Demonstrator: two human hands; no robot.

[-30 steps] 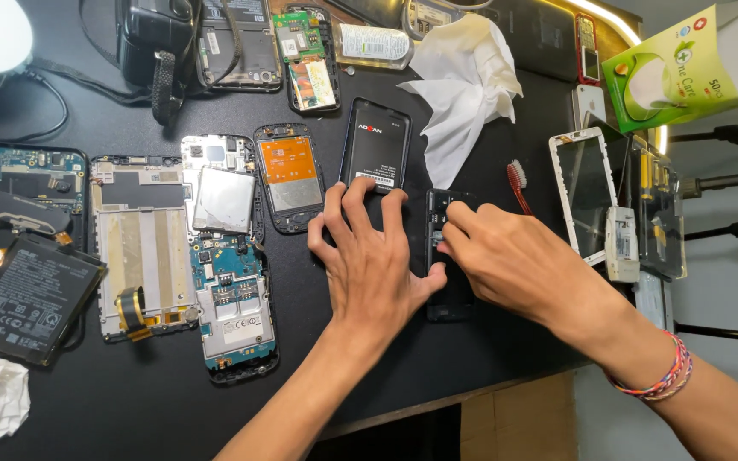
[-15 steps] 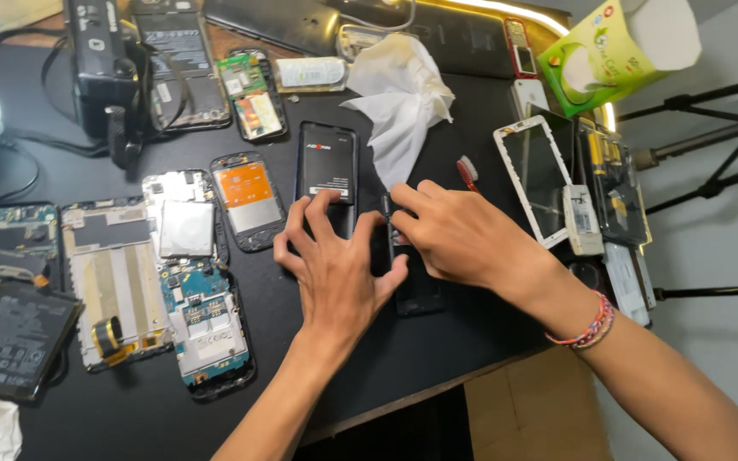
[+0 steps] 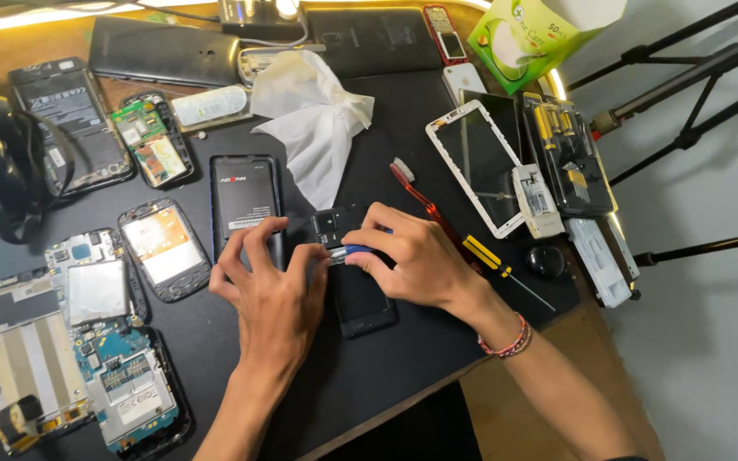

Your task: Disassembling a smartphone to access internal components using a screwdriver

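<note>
A black phone body (image 3: pixel 357 294) lies face down on the black mat (image 3: pixel 403 358), its upper end showing a camera module. My left hand (image 3: pixel 271 286) rests its fingers on the phone's left edge and steadies it. My right hand (image 3: pixel 412 256) grips a small blue-handled tool (image 3: pixel 350 251) and presses its tip against the phone's top part. Both hands meet over the phone and hide its middle.
Around the phone lie a black battery (image 3: pixel 246 198), a crumpled white tissue (image 3: pixel 318 115), a red toothbrush (image 3: pixel 416 192), a yellow-black screwdriver (image 3: pixel 493 260), a white phone frame (image 3: pixel 480 162), several opened phones at the left, a screwdriver set (image 3: pixel 567 154), a green tissue box (image 3: pixel 527 34) and tripod legs (image 3: pixel 694 77) at the right.
The view has shifted, so everything sits lower and further right in frame. My hands stay on the phone; the right hand now shows the blue tool at the phone's top.
</note>
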